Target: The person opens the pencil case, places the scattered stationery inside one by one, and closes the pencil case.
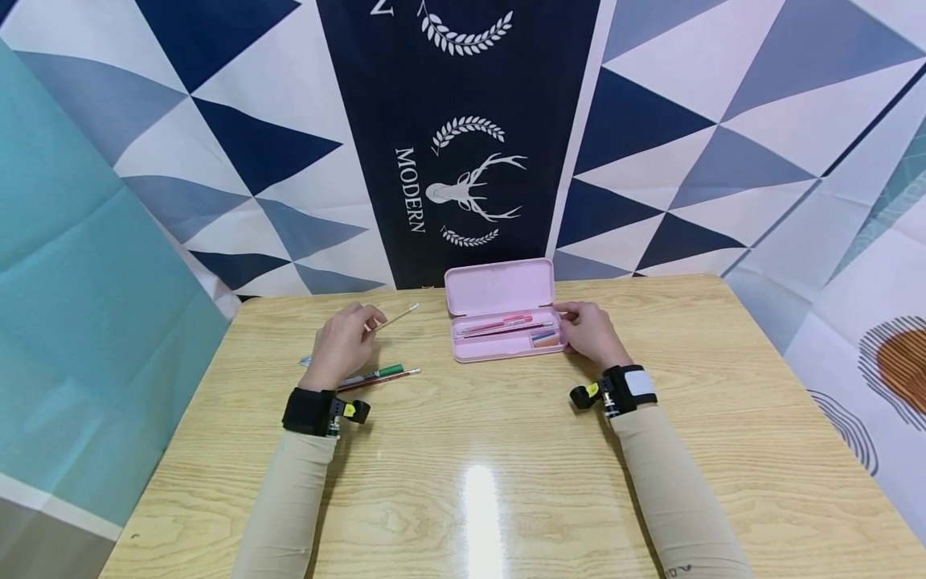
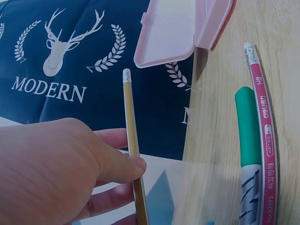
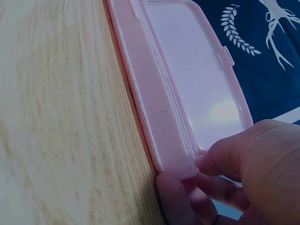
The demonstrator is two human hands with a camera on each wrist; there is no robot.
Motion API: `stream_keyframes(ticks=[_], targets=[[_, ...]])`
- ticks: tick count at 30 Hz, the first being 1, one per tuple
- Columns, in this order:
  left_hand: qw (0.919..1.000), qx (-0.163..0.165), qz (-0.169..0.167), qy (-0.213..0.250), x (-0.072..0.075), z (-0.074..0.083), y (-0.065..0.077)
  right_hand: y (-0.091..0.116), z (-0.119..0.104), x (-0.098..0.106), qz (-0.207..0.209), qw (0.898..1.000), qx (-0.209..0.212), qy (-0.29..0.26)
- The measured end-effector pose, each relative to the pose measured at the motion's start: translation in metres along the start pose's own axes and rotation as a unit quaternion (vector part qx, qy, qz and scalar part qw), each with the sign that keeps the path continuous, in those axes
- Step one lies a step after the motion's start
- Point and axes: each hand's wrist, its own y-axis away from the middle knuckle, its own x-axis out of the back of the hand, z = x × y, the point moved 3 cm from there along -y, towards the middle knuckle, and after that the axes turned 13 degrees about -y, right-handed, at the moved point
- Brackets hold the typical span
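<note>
My left hand (image 1: 343, 342) pinches a yellow pencil (image 2: 131, 112) between thumb and fingers, its white eraser end pointing up and away. Beneath and beside that hand, a green-capped marker (image 2: 248, 126) and a red pencil (image 2: 264, 117) lie side by side on the table. An open pink pencil case (image 1: 492, 347) stands at the back, its lid (image 1: 499, 288) raised. Inside are a red pen (image 1: 515, 319), slim pencils and small blue and orange pieces in a corner compartment. My right hand (image 1: 595, 334) holds the case by its right end, thumb and fingers about the corner.
The wooden table (image 1: 448, 434) ends just behind the case, where a patterned cloth (image 1: 463, 201) with a deer print hangs. A teal cloth (image 1: 79, 305) borders the left side. A pale blue tip (image 1: 306, 361) shows left of my left hand.
</note>
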Motion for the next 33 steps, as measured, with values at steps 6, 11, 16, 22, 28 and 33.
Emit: stream_keyframes(ticks=[6,11,16,22,28,33], targets=[[1.0000,-0.002,-0.006,0.003,-0.002,0.000,0.000,0.000,0.000,0.000,0.001,1.000,0.001,-0.002],[1.0000,-0.004,-0.004,0.002,-0.004,-0.001,0.000,-0.001,-0.001,0.000,-0.004,1.000,0.007,-0.001],[0.9999,-0.003,-0.011,0.001,-0.005,0.002,-0.001,0.000,-0.002,0.001,-0.007,1.000,0.012,-0.001],[0.9998,-0.013,-0.015,0.007,-0.007,0.006,-0.003,0.001,-0.001,0.003,-0.005,1.000,0.014,0.002],[0.9996,-0.008,-0.026,0.001,-0.011,0.007,-0.004,0.001,-0.001,0.001,-0.006,1.000,0.019,-0.002],[0.9995,-0.020,-0.023,0.004,-0.012,0.011,-0.005,0.001,-0.001,0.000,-0.001,1.000,0.025,-0.006]])
